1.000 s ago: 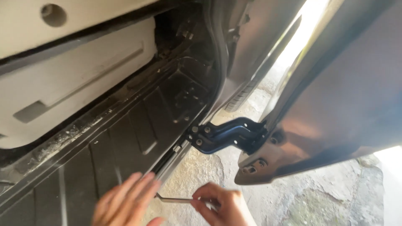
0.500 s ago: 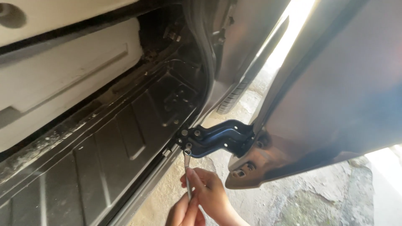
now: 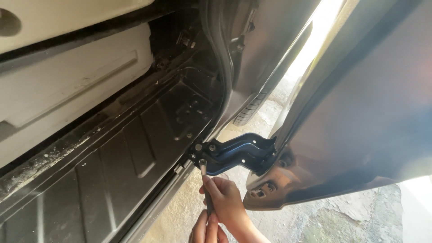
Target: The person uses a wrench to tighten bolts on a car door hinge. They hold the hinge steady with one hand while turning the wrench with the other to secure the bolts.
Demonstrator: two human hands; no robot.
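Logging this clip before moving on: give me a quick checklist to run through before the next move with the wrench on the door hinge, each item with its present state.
1. Wrench tip seated on the lower hinge bolt: ok.
2. Right hand gripping the wrench shaft: ok.
3. Left hand at the handle's lower end: ok, though partly out of frame.
4. Hinge bracket in clear view: ok.
5. Other bolts tight: cannot tell.
6. Door supported: cannot tell.

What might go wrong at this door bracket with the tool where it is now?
The tool meets the lower bolt at an angle, so it may slip and round it. The right hand sits just under the dark bracket, so a slip could drive knuckles into metal. The left hand grips only the tool's end.
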